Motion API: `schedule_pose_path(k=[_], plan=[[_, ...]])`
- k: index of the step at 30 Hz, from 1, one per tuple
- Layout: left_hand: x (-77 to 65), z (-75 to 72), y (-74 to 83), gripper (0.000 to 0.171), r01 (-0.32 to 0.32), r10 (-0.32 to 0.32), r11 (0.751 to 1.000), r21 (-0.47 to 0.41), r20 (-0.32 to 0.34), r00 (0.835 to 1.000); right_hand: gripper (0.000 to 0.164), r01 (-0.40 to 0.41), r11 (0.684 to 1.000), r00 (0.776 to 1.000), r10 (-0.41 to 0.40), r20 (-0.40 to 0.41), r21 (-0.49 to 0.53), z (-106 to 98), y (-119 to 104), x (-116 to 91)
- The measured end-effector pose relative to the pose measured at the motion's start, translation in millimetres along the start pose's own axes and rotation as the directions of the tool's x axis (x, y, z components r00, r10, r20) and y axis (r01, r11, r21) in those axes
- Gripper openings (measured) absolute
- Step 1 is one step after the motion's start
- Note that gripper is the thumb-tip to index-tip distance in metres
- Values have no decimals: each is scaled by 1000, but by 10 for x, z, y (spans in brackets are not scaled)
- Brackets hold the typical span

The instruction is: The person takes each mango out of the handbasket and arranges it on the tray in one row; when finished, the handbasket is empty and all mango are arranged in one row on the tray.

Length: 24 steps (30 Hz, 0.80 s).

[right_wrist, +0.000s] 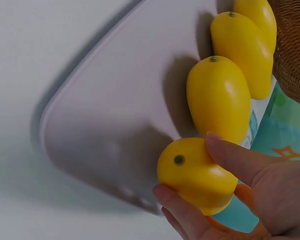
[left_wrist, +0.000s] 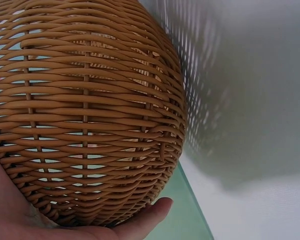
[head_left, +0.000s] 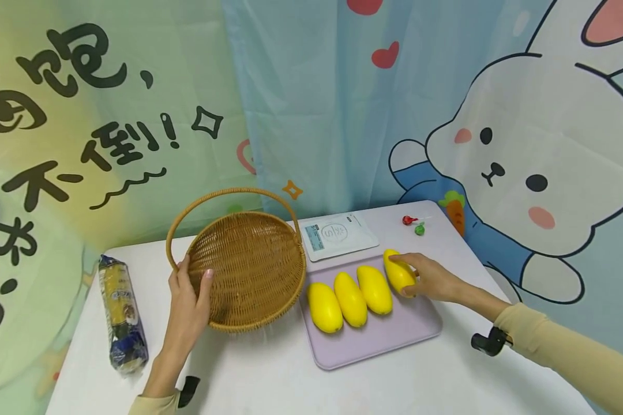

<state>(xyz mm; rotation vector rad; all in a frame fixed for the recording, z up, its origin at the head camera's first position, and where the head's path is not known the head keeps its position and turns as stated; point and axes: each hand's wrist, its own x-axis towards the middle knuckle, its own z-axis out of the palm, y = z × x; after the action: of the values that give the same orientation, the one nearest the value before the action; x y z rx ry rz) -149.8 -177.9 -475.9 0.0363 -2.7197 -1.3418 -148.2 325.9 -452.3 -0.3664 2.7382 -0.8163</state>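
My left hand [head_left: 191, 300] grips the left side of a brown wicker basket [head_left: 254, 271], thumb over the rim. The basket is tilted so its bare inside faces the head camera, its hoop handle at the back. In the left wrist view the woven outside [left_wrist: 90, 105] fills much of the picture. My right hand [head_left: 435, 278] holds a yellow mango [head_left: 398, 273] between thumb and fingers at the right of a pale purple tray [head_left: 379, 346]. Its green stem spot shows in the right wrist view. Three more mangoes [head_left: 350, 298] lie in a row on the tray.
A long printed packet [head_left: 123, 314] lies at the table's left side. Behind the tray is a flat white packet [head_left: 338, 235]. One red lollipop [head_left: 408, 220] and one green lollipop [head_left: 419, 229] lie at the back right. A printed curtain [head_left: 311, 104] hangs behind the table.
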Motion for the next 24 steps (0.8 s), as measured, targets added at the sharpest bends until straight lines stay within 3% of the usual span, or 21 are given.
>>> schedule_pose_path(k=[8,24], plan=[[-8,11,-14,76,-3,3,1000,3,5,1000,74,-30,999,1000,30,-1,-41,135,39,19],[11,1,14,77,-6,6,1000,-10,-7,1000,75,-7,995,1000,5,-15,-104,154,-6,17]])
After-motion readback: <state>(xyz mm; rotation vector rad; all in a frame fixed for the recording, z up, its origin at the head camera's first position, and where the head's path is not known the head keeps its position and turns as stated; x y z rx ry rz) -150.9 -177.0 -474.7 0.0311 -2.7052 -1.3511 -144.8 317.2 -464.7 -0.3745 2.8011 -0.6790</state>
